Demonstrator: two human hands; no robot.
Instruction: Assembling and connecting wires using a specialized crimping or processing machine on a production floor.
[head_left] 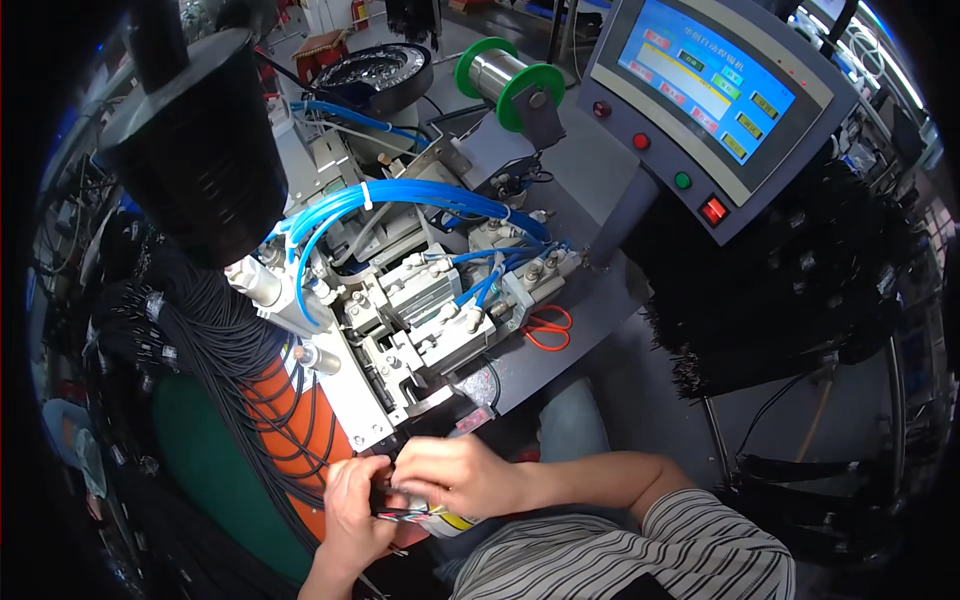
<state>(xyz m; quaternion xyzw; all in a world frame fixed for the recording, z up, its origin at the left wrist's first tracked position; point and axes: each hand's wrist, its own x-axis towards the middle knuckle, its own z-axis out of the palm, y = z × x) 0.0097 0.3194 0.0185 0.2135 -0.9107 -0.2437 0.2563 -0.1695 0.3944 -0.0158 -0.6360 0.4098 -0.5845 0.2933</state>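
My left hand is closed round a bundle of thin coloured wires, red, white and green among them, with a dark part showing between the fingers. Close against it, my right hand has its fingers bent and pressed together; whatever they pinch is hidden. Under the right hand a white and yellow thing shows in part, too covered to name. Both hands are just in front of the near corner of a machine with metal blocks and blue air hoses.
Black cables drape over an orange surface at left. Red-handled scissors lie right of the machine. Behind stands a green-flanged spool of wire. A control screen rises at right; a black lamp-like housing hangs upper left.
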